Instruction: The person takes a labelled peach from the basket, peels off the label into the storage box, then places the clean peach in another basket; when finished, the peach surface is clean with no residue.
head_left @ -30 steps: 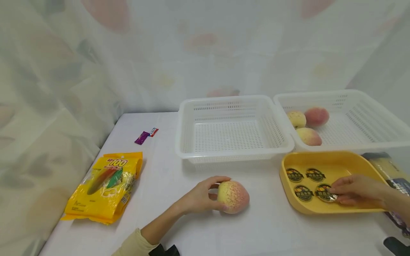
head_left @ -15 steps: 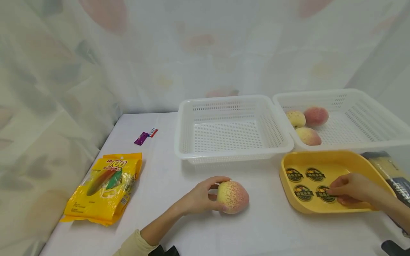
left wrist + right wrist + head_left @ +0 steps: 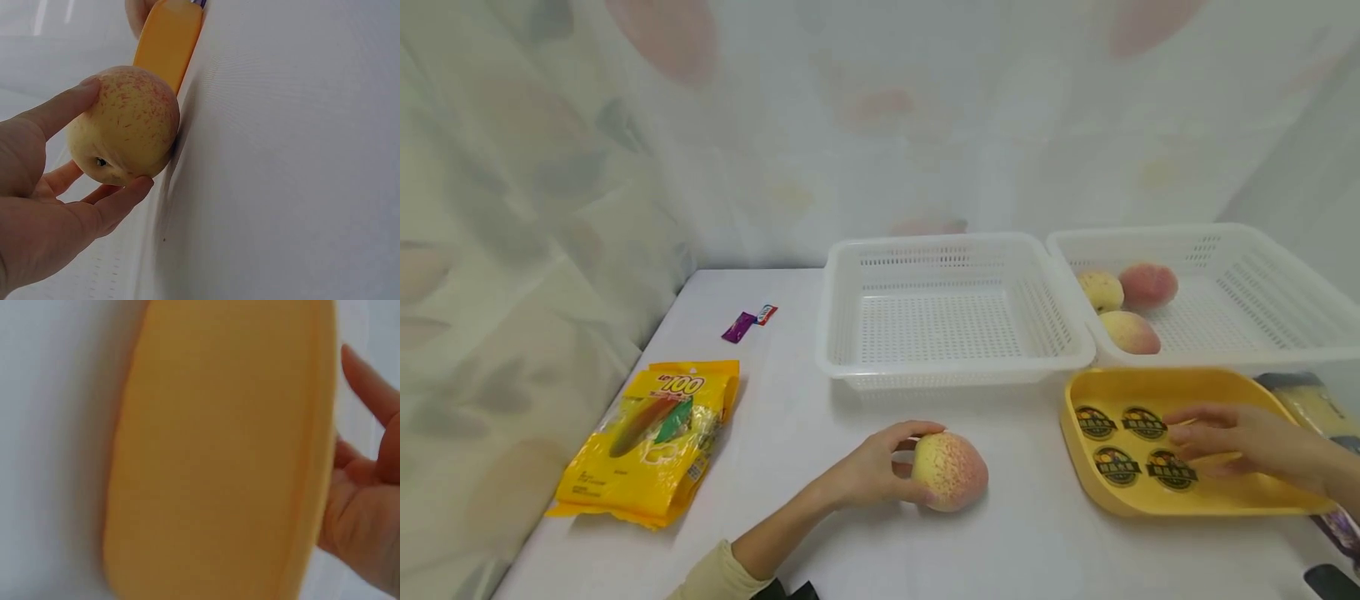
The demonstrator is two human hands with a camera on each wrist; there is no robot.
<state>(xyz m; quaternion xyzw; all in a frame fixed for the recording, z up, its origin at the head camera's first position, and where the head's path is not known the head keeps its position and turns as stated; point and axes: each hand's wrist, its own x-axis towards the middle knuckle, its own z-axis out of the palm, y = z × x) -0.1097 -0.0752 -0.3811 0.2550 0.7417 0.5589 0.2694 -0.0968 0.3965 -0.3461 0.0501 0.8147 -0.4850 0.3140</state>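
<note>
The peach (image 3: 949, 471) sits low centre on the white table (image 3: 790, 433), cupped by the left hand (image 3: 868, 475). The right hand (image 3: 1240, 437), fingers spread, hovers over the stickers (image 3: 1135, 454) in the yellow tray (image 3: 1075, 467), lower right; best pinch one sticker's edge cleanly.

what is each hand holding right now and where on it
The left hand grips the peach on the table by its left side, thumb and fingers curled round it. The right hand hovers over the yellow tray, holding nothing.

Head overview — wrists close, tray (image 3: 1078, 446) shared
</note>
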